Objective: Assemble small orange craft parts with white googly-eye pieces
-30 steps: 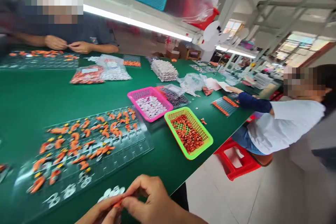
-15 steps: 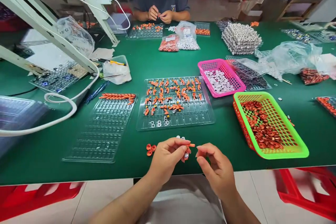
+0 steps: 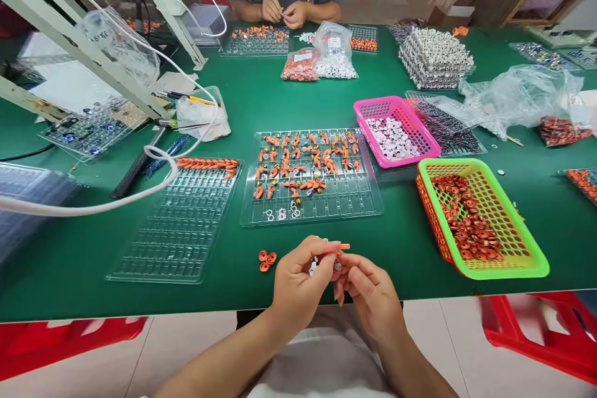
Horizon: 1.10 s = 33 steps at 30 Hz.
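"State of the grip?"

"Left grip closed in a pinch on a small orange piece, its stem protruding past the fingers, a round silvery part just below. Right grip curled against the same spot; whether it has hold of anything, I cannot tell."

"Is that piece finished?"

"Judged unfinished: both grips are at it. Fingers hide the join."

"Nearby?"

"Left of the grip, three red-orange discs on the bench. Just beyond the grip, a transparent tray: orange parts across the upper rows, white rings at bottom left. I rate it partly filled."

"Further out?"

"Beyond and right, a pink basket of white discs; nearer on the right, a green basket of red discs. Such loose stock suggests much is left. Left of the grip, past the discs, a second tray bears curved orange shapes along its far edge."
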Each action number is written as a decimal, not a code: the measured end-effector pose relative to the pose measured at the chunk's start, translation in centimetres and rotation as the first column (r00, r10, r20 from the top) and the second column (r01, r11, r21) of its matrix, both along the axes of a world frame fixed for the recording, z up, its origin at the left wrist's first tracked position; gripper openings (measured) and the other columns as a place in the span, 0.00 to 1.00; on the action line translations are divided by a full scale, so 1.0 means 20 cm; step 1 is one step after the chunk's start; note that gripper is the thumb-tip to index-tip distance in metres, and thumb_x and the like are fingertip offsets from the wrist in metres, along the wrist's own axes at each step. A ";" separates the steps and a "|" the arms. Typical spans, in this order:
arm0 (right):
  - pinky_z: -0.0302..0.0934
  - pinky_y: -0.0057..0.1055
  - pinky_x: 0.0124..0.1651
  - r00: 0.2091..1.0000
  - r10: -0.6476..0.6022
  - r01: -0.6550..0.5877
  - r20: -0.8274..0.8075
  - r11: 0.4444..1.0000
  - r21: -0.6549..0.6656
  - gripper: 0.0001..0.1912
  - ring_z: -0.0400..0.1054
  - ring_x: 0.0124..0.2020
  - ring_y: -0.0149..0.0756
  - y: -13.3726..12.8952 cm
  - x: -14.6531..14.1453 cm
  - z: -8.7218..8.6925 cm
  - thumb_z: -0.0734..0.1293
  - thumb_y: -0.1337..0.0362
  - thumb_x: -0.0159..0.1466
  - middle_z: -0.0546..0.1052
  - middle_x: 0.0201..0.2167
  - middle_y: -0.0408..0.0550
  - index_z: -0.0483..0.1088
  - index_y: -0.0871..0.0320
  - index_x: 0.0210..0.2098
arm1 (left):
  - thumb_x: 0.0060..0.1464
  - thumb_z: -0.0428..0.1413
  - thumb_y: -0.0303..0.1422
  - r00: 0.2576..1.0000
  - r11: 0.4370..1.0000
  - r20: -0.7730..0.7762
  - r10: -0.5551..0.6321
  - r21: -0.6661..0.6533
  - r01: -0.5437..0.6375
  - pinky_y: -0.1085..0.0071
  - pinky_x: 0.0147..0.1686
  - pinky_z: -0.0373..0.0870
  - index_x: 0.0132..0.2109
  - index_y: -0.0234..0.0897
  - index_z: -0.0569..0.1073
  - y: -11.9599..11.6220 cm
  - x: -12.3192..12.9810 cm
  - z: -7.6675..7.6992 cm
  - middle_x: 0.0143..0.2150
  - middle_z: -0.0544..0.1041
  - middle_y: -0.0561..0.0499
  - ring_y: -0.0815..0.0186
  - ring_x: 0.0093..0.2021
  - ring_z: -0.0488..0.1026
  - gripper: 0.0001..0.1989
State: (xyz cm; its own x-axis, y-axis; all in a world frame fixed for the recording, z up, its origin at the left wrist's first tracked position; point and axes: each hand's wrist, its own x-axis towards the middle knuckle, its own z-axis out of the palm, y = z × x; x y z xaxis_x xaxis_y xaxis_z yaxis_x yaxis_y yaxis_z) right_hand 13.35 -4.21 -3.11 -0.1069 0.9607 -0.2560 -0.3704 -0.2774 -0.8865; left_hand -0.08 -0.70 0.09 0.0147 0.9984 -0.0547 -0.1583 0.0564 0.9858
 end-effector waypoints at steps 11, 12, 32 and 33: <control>0.64 0.27 0.26 0.965 -0.045 -0.002 -0.258 0.983 -0.181 0.19 0.69 0.24 0.29 0.06 -0.02 0.03 0.78 0.51 0.52 0.74 0.27 0.43 0.75 0.57 0.36 | 0.57 0.58 0.21 0.973 0.919 -0.223 0.053 0.393 0.040 0.66 0.37 0.73 0.46 0.44 0.81 -0.01 -0.02 -0.07 0.37 0.83 0.47 0.62 0.38 0.70 0.15; 0.64 0.26 0.26 0.967 -0.048 0.006 -0.248 0.986 -0.169 0.19 0.68 0.24 0.29 0.05 -0.02 0.03 0.78 0.52 0.52 0.74 0.27 0.43 0.74 0.57 0.35 | 0.57 0.58 0.21 0.973 0.917 -0.223 0.058 0.397 0.036 0.66 0.38 0.73 0.46 0.44 0.81 -0.02 -0.02 -0.07 0.37 0.83 0.47 0.62 0.38 0.70 0.15; 0.72 0.34 0.44 0.887 -0.331 0.097 0.321 0.814 0.573 0.20 0.73 0.45 0.36 0.01 0.02 -0.05 0.69 0.77 0.64 0.77 0.43 0.46 0.75 0.47 0.49 | 0.57 0.58 0.22 0.971 0.961 -0.235 0.050 0.277 0.018 0.68 0.38 0.73 0.43 0.36 0.82 -0.05 0.02 -0.07 0.36 0.82 0.46 0.65 0.35 0.76 0.11; 0.72 0.34 0.44 0.885 -0.322 0.079 0.337 0.815 0.574 0.21 0.73 0.45 0.36 0.01 0.03 -0.05 0.69 0.77 0.64 0.77 0.43 0.46 0.75 0.47 0.49 | 0.57 0.58 0.22 0.971 0.961 -0.233 0.051 0.276 0.016 0.68 0.38 0.73 0.43 0.36 0.82 -0.05 0.02 -0.07 0.36 0.82 0.46 0.65 0.35 0.76 0.10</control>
